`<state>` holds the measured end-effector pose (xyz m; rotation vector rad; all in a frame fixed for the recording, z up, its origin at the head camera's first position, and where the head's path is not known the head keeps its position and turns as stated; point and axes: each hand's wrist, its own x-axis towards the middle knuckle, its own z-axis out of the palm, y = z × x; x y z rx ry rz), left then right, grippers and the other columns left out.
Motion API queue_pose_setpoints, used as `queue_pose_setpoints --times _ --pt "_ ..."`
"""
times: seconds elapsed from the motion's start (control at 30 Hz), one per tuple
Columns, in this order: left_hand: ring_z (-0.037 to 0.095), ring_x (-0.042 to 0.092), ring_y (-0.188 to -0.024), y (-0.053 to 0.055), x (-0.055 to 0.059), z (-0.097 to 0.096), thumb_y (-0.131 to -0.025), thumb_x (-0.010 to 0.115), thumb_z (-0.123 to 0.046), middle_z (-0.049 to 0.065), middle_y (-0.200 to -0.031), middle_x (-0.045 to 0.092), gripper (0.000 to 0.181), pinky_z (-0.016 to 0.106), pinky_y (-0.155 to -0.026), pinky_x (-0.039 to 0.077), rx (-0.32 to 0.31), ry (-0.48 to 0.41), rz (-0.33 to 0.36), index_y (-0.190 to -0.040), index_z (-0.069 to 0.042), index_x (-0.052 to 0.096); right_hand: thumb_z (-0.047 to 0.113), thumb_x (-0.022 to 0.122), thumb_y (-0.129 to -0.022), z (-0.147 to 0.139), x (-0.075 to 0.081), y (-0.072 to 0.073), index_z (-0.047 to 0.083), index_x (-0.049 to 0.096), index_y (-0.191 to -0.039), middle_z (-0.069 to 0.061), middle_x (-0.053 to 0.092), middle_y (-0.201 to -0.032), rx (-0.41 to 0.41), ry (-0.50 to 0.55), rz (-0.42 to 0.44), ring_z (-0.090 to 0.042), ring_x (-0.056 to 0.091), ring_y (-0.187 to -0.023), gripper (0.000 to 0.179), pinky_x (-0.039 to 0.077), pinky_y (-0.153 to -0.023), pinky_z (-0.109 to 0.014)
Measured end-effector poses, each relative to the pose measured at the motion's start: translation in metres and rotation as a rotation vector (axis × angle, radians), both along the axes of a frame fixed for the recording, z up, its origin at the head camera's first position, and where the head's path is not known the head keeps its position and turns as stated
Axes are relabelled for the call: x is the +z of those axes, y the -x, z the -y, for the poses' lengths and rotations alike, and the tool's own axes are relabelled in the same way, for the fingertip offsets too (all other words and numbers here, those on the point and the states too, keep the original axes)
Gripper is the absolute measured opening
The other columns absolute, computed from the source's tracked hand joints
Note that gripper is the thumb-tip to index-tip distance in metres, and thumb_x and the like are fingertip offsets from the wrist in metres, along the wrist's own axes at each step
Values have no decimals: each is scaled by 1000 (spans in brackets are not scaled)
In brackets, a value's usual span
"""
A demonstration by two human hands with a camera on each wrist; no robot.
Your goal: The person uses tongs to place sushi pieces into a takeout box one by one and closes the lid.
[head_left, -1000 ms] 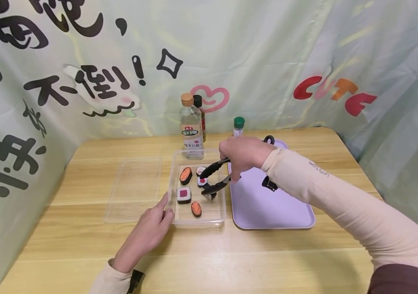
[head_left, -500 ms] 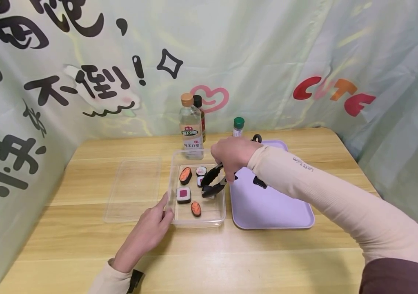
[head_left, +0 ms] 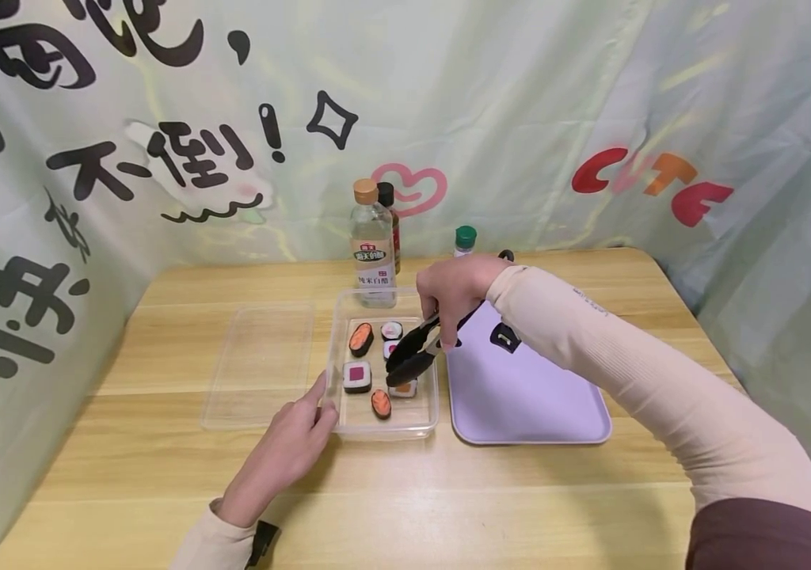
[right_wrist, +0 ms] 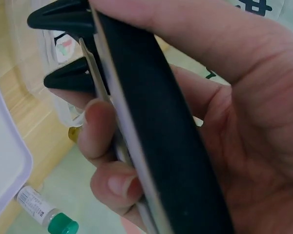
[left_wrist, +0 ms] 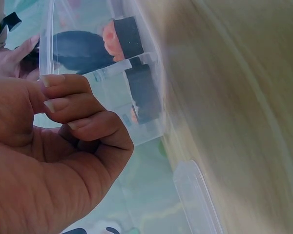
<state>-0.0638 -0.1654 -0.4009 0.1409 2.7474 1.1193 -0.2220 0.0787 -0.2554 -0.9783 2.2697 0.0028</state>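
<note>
In the head view my right hand grips a pair of black tongs. Their tips stand close together over the right half of a clear plastic box. Inside the box lie several toy sushi pieces: an orange-topped piece, a square roll with a purple centre, a small orange-topped piece, a round white roll and a roll with an orange centre. Another roll is partly hidden behind the tongs. My left hand holds the box's near left corner, fingers curled in the left wrist view.
A lilac tray lies right of the box, partly under my right arm. Left of the box lies a clear lid. A vinegar bottle, a dark-capped bottle and a green-capped jar stand behind.
The tongs' arms have come closer together and their tips have shifted slightly left. The round white roll and the orange-centred roll now show more. My left hand stays at the box.
</note>
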Motion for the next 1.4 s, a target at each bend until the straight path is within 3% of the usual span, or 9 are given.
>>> queue_pose_setpoints --times 0.43,0.6,0.8,0.9,1.0,1.1,1.2,1.27,1.4 --pt "7 28 -48 0 0 -1 -101 45 -14 -8 -55 31 62 25 -45 31 2 7 0 -159 -2 25 17 88 -72 -17 2 5 15 68 -63 9 43 -56 -38 90 -63 -8 32 -55 22 27 -54 -25" --pt "7 28 -47 1 0 -1 -103 44 -15 -8 -55 31 61 24 -44 31 5 9 8 -160 -2 24 19 90 -74 -34 8 4 15 81 -83 9 53 -62 -79 152 -62 -9 35 -58 14 31 -57 -27" --pt "7 28 -47 1 0 -1 -103 43 -16 -7 -56 32 62 24 -44 31 4 9 10 -160 -1 23 22 91 -73 -65 11 -3 3 76 -118 -5 73 -95 -174 264 -67 -12 39 -62 51 38 -62 -30" --pt "6 28 -47 0 0 -1 -103 44 -15 -8 -56 32 62 25 -44 31 0 -2 7 -160 -1 24 25 91 -74 -85 11 -7 -1 71 -125 -16 69 -124 -220 333 -71 -18 63 -87 61 51 -78 -36" --pt "6 28 -47 0 1 -1 -103 44 -15 -8 -56 32 62 25 -45 31 2 -2 7 -160 -1 24 29 90 -75 -106 9 -15 -2 68 -129 -18 65 -130 -303 392 -70 -30 60 -121 66 51 -94 -45" --pt "6 28 -48 0 1 -1 -102 43 -15 -8 -56 32 62 25 -46 32 2 1 8 -160 -1 24 32 91 -74 -127 6 -24 1 67 -132 -11 72 -97 -415 427 -79 -23 65 -80 70 54 -78 -39" --pt "6 28 -48 0 1 -1 -102 43 -15 -8 -56 31 62 25 -46 32 1 4 8 -159 0 24 35 91 -73 -148 0 -34 4 64 -136 3 47 -63 -535 452 -98 -13 31 -52 75 39 -57 -32" --pt "6 27 -48 -1 1 -1 -102 43 -15 -8 -56 31 62 25 -46 31 0 3 7 -159 -1 25 37 91 -73 -162 -6 -41 4 63 -138 4 40 -62 -601 479 -117 -12 29 -53 79 36 -55 -31" --pt "6 27 -48 -1 1 -1 -102 44 -14 -8 -57 31 62 24 -46 31 0 3 3 -159 0 25 42 90 -73 -187 -19 -52 3 61 -140 -9 70 -91 -701 524 -156 -12 48 -68 83 43 -63 -28"
